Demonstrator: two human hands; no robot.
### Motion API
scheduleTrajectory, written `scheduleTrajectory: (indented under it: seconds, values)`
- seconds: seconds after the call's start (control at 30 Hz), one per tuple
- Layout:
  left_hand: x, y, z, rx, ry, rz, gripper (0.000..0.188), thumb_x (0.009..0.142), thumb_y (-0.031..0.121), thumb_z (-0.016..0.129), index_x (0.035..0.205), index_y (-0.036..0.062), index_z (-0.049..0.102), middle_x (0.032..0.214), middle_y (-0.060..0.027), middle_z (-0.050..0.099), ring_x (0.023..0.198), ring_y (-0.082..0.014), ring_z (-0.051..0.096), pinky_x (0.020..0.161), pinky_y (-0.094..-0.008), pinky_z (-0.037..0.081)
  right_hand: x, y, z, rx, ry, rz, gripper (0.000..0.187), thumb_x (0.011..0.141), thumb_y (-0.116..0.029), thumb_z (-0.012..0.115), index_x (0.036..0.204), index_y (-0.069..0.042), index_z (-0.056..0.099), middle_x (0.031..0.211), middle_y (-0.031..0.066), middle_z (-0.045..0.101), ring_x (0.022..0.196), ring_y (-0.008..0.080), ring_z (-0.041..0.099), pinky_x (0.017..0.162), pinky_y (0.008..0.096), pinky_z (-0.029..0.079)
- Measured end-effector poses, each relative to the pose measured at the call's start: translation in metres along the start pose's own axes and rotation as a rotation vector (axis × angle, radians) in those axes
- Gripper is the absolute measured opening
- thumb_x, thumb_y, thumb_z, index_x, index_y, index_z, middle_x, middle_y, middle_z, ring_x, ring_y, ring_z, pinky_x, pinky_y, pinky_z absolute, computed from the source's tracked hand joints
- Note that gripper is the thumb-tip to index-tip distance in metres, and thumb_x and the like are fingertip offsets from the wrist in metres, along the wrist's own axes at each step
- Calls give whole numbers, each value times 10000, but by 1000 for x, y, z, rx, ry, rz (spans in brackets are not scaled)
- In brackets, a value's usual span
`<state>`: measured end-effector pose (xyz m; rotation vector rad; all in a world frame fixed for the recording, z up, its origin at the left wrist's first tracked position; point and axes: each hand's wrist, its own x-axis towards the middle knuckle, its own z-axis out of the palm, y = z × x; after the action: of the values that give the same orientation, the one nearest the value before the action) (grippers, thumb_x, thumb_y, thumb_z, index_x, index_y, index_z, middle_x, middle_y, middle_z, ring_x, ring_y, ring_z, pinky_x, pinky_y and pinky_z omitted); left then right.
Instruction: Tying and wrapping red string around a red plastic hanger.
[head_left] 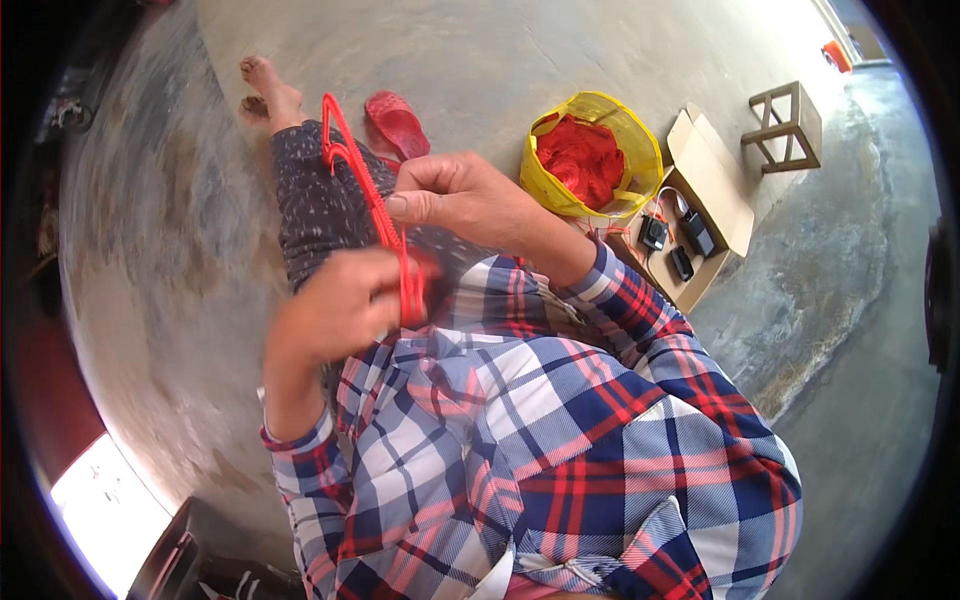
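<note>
A long, narrow red cord piece (370,185) with a ridged, braided-looking surface stands up in front of me, slanting over my outstretched leg; its far end bends into a hook. My right hand (455,200) pinches beside it, thumb against the curled forefinger. From there red strands (410,290) hang down to my left hand (340,305), which is smeared by motion, its fingers curled around them. Partly hidden behind the left fingers is more red cord. Ahead to the right, a yellow bag (640,130) holds a heap of red cord (580,160).
An open cardboard box (715,190) with black devices (695,232) and cables stands right of the bag. Beyond it is a small wooden stool (790,130). A red slipper (397,125) lies near my bare foot (272,90) on the concrete floor.
</note>
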<state>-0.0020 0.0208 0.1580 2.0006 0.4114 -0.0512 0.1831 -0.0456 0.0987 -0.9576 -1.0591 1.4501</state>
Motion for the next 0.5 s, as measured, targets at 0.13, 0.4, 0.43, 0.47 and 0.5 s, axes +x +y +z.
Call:
scheduleTrajectory:
  seconds: [0.13,0.4,0.43,0.47,0.5]
  values:
    - [-7,8,11,-780,308,142,353,811,182,630,1111,-3,628,1168,-186,623,1101,-314,593,938,-370,463,-14,10,18,202,-71,86,293,936,-267,589,761,-31,594,698,-68,528,691,27,459,626,221,401]
    - [-40,-14,28,261,102,-260,374,798,83,625,1165,17,588,1064,-171,640,961,-312,628,790,-301,496,-39,17,41,-477,30,-222,263,863,-232,647,718,-23,579,610,134,560,537,223,547,532,333,427]
    - [-44,-12,28,129,-124,-285,361,799,100,636,1149,19,594,1011,-166,658,905,-306,648,746,-308,507,-40,16,41,-472,39,-214,263,863,-232,647,718,-23,579,610,134,560,537,223,547,532,333,427]
    - [-45,-13,29,125,-136,-285,361,799,100,636,1149,19,594,1011,-166,658,905,-306,648,746,-308,507,-41,15,41,-325,-41,-143,267,863,-234,650,715,-25,575,592,120,549,541,195,562,525,331,427]
    - [-46,-11,30,-162,-158,-116,331,810,127,639,1122,23,608,983,-183,664,859,-307,652,710,-322,509,-42,14,41,-176,-118,-77,271,863,-237,653,712,-27,571,575,106,539,546,167,577,519,329,428]
